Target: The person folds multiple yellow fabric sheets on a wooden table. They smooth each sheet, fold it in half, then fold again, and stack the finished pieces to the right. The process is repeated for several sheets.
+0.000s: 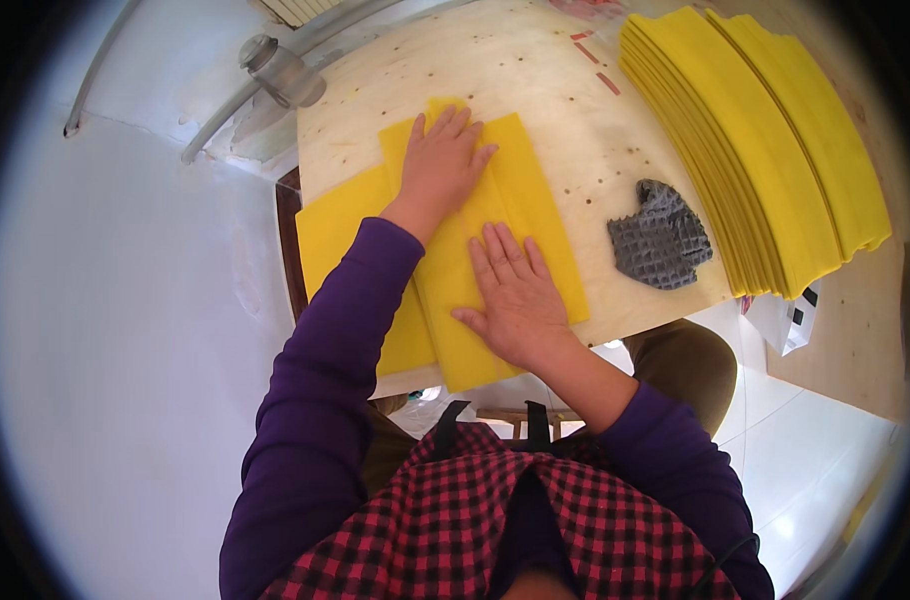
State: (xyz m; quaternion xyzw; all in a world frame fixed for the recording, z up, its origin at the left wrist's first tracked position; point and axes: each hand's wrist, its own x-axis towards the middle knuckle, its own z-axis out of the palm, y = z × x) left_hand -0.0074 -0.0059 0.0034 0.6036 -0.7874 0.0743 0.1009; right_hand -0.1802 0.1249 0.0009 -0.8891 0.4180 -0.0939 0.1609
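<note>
Both the left hand (443, 168) and the right hand (520, 300) lie flat, gripping nothing, on the folded yellow cloth (447, 268) (likely light, soft and floppy, best held by opposite edges) atop the table (405, 75).

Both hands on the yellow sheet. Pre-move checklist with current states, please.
1. Left hand flat on the upper yellow sheet, fingers spread: ok.
2. Right hand flat on the same sheet, nearer the body: ok.
3. Yellow edges flush: not ok, a second yellow piece juts out on the left.
4. Gray textured pad apart from the hands: ok, it lies to their right.
5. Folded yellow stacks apart from the sheet: ok, at far right.
6. Sheet smooth beneath the palms: cannot tell, covered.
</note>
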